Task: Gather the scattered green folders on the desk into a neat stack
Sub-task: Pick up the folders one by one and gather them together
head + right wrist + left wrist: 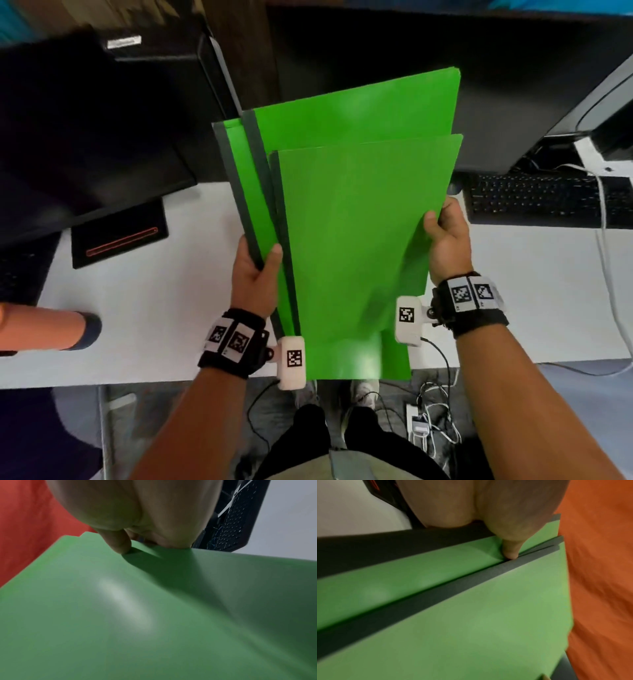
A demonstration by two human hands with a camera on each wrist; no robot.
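Observation:
Three green folders (352, 219) with dark grey spines are lifted above the white desk (154, 301), fanned apart at their far ends. My left hand (263, 263) grips them at the spine side, its thumb lying on a green cover beside a spine. My right hand (442, 226) grips the opposite edge, thumb on the top cover. The left wrist view has the green folders (471, 622) with the thumb of my left hand (510, 551) pressed beside a grey spine. The right wrist view shows the top cover of the green folders (154, 615) under my right hand (123, 543).
A black monitor (85, 137) and its base (120, 233) stand at the left. A black keyboard (548, 198) with a white cable (606, 240) lies at the right, with the keyboard (229, 527) also behind my right hand. An orange sleeve (41, 329) enters at the left edge.

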